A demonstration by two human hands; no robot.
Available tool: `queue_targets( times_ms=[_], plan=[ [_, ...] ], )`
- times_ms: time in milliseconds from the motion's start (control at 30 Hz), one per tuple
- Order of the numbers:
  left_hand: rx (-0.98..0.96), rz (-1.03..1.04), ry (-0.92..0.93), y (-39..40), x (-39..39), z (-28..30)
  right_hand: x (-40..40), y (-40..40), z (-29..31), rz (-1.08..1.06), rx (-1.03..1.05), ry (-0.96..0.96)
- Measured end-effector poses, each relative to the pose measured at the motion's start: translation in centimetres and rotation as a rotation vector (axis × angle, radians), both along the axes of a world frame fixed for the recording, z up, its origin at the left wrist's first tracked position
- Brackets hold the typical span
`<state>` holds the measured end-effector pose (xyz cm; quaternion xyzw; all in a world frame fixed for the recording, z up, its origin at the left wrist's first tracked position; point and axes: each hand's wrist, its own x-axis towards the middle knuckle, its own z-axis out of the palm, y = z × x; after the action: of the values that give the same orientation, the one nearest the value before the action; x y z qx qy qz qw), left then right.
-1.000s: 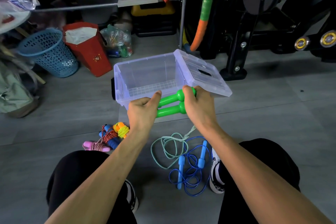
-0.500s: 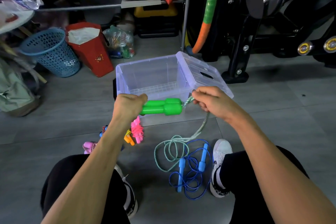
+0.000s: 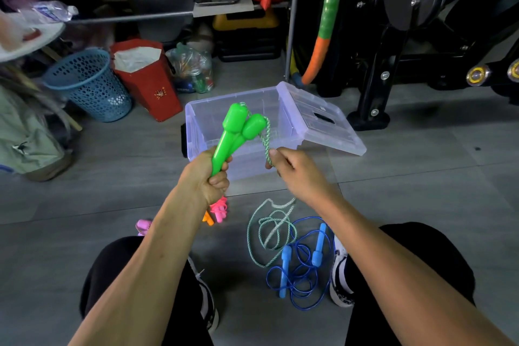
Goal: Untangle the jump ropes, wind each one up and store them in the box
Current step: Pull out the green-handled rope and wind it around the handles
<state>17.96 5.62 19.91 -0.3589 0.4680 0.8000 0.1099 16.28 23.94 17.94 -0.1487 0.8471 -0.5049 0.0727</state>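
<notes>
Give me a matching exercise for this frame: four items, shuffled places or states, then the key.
Things:
1. green handles
2. green-white cord
3. blue jump rope
4. clear plastic box

Places or states:
A. lies in loose loops on the floor between the shoes
B. gripped together, upright, in the left hand
C. stands open on the floor, lid leaning at its right side
D. pinched by the right hand, the rest trailing to the floor

Pairs: 1-B, 2-D, 3-A, 4-C
</notes>
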Motion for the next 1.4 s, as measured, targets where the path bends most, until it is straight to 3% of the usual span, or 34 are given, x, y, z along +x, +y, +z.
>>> queue_targets(
  times_ms=[133,233,333,533,600,733,900,1000,1067,1167,1233,1300,1400],
  plan=[
    [-0.194,0.244,-0.013,0.1,-0.3,-0.8,1.6,-0.8,-0.2,0.134,0.399,0.166],
    [-0.689,0.262,-0.020,0.2,-0.4,-1.1,3.1,-1.4,-0.2,0.254,0.617,0.245],
    [-1.164,0.117,0.197,0.8,-0.3,-1.6,3.4,-1.0,0.8,0.303,0.652,0.284],
    [-1.739,-0.330,0.347,1.5,-0.2,-2.7,1.1,2.6,2.6,0.267,0.568,0.143],
    [-1.737,-0.423,0.468,1.2,-0.1,-2.9,0.3,3.7,3.0,0.229,0.466,0.125],
    [-1.306,-0.461,0.638,0.3,-0.2,-2.1,-1.6,5.5,2.8,0.159,0.225,0.049],
    [-0.783,-0.390,0.482,0.2,0.4,-0.4,-2.0,5.6,2.6,0.113,-0.010,-0.137],
    [-0.416,-0.147,0.378,0.9,0.5,-0.1,-1.2,3.9,1.6,0.117,-0.032,-0.176],
    [-0.320,0.020,0.266,1.0,0.4,0.0,-0.5,2.6,0.9,0.108,0.034,-0.131],
    [-0.382,0.135,0.065,0.5,0.3,-0.7,0.6,1.2,0.1,0.180,0.197,-0.091],
    [-0.523,0.135,-0.007,0.4,0.1,-1.2,1.4,0.6,-0.3,0.266,0.331,-0.045],
    [-0.828,0.088,0.004,0.3,-0.1,-1.6,2.0,0.3,-0.3,0.329,0.448,-0.006],
    [-1.229,-0.057,0.162,1.1,0.2,-2.0,2.2,0.6,0.9,0.372,0.564,0.041]
  ],
)
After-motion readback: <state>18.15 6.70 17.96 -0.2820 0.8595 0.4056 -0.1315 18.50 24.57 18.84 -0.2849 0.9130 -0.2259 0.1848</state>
